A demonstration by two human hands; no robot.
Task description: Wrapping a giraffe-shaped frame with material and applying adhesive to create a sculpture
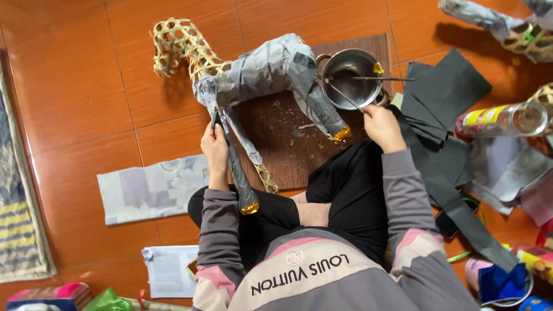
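Person sits cross-legged on a red-brown tiled floor (75, 75), seen from above; left hand (215, 151) closes its grip around a front leg (237, 173) of a woven animal frame (253, 72), the leg wrapped in dark grey paper with a gold foil tip near the knee; right hand (381, 124) holds a thin stick (344, 94) pinched in its grip, the stick's far end dipping into a metal pot (352, 72); a second stick lies across the pot rim.

The frame lies on a dark brown board (288, 138) in front of the knees, body papered grey, neck and head bare lattice; the pot sits at the board's far right corner, just beside the frame's rear leg.

Around: dark grey paper sheets (446, 92) right of the pot, one long strip running under the right forearm; a clear jar (507, 119) on its side at right; printed paper sheet (151, 187) left of the knee; striped rug (17, 201) at the left edge; another papered frame (501, 26) at top right, cut off by the picture edge.

Pot contents hard to make out, possibly a dark liquid; small items at the lower right and lower left corners are cropped and unclear; the lap hides the board's near edge.
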